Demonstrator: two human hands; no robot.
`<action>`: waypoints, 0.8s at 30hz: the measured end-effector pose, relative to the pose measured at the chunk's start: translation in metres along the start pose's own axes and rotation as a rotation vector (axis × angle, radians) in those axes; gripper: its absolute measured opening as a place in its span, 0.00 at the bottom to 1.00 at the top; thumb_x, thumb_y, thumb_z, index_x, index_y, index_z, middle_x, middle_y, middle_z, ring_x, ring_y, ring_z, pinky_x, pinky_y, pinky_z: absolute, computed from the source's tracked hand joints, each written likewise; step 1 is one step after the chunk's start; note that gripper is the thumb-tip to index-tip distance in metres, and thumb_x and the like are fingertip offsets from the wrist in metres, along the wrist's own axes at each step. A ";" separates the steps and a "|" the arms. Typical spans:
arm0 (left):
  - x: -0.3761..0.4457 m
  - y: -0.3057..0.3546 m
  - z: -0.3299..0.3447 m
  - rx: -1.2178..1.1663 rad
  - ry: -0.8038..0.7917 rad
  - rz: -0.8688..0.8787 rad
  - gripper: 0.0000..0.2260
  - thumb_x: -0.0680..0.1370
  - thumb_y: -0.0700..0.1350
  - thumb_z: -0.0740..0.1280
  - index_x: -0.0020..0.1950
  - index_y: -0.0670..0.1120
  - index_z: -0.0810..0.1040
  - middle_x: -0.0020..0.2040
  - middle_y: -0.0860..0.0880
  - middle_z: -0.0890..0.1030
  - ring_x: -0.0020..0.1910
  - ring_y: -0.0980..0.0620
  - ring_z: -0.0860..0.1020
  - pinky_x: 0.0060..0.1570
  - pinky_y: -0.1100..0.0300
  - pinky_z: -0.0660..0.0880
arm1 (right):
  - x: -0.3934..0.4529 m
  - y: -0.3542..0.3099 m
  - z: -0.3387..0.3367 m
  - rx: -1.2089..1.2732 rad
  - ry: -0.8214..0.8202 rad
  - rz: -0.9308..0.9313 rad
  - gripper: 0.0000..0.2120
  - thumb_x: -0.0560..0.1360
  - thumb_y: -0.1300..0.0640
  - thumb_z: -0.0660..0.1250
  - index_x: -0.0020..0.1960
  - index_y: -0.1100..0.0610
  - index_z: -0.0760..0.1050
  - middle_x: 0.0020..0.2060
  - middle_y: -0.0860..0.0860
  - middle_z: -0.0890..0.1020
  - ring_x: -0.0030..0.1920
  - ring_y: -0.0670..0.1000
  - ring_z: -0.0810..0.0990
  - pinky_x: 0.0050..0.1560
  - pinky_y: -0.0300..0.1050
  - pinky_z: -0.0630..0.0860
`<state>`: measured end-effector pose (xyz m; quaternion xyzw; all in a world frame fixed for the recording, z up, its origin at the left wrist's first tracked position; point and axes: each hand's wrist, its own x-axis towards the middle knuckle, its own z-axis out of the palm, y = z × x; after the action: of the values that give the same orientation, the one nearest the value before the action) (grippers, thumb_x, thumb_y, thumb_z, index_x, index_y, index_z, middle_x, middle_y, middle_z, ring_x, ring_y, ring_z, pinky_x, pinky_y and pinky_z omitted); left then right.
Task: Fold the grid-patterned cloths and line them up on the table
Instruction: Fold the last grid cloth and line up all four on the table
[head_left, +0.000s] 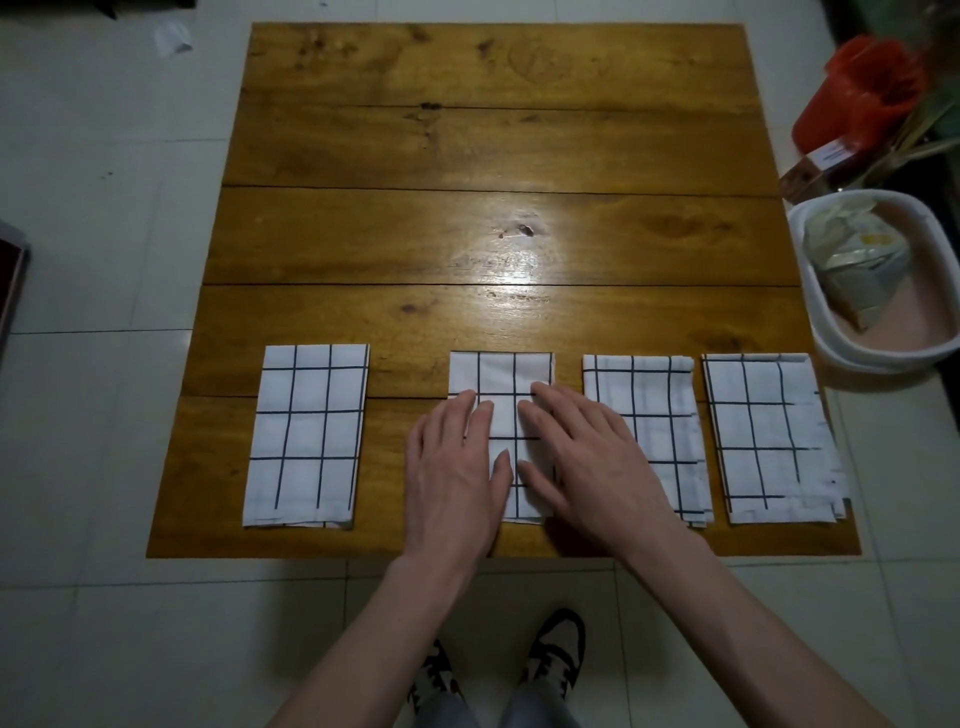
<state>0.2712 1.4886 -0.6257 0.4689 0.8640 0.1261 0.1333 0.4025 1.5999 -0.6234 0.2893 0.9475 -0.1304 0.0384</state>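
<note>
Several folded white cloths with black grid lines lie in a row along the near edge of the wooden table (467, 156). One folded cloth (306, 436) lies at the left, apart from the rest. A second cloth (501, 376) lies in the middle under both hands. My left hand (452, 467) rests flat on its left side, and my right hand (582, 457) rests flat on its right side, fingers straight. Two more folded cloths (654, 410) (763, 431) lie at the right, their layered edges showing.
A white tub (831, 343) holding crumpled packaging stands on the floor at the table's right. An orange container (857, 93) sits behind it. White floor tiles surround the table, and my shoes (550, 654) show below the near edge.
</note>
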 end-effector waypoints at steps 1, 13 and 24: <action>-0.001 0.000 -0.001 -0.039 0.015 -0.005 0.25 0.81 0.52 0.64 0.78 0.47 0.68 0.74 0.47 0.72 0.75 0.48 0.68 0.76 0.49 0.66 | 0.000 -0.001 -0.001 0.008 0.004 0.012 0.30 0.81 0.42 0.64 0.79 0.53 0.65 0.79 0.52 0.68 0.79 0.54 0.64 0.77 0.52 0.60; -0.019 -0.086 -0.044 -0.112 0.211 -0.120 0.20 0.81 0.45 0.66 0.74 0.44 0.73 0.69 0.45 0.77 0.71 0.45 0.72 0.71 0.46 0.70 | 0.023 -0.104 0.003 0.199 0.080 -0.026 0.28 0.83 0.48 0.63 0.80 0.54 0.63 0.78 0.52 0.67 0.78 0.51 0.65 0.77 0.51 0.66; -0.027 -0.150 -0.052 0.155 0.085 -0.211 0.23 0.80 0.46 0.67 0.74 0.40 0.72 0.73 0.38 0.73 0.71 0.38 0.73 0.67 0.41 0.74 | 0.068 -0.182 0.034 0.039 0.068 -0.110 0.26 0.85 0.47 0.55 0.80 0.59 0.65 0.80 0.55 0.66 0.81 0.54 0.61 0.79 0.53 0.59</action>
<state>0.1510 1.3819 -0.6251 0.3784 0.9206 0.0638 0.0724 0.2443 1.4818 -0.6254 0.2417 0.9600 -0.1409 -0.0069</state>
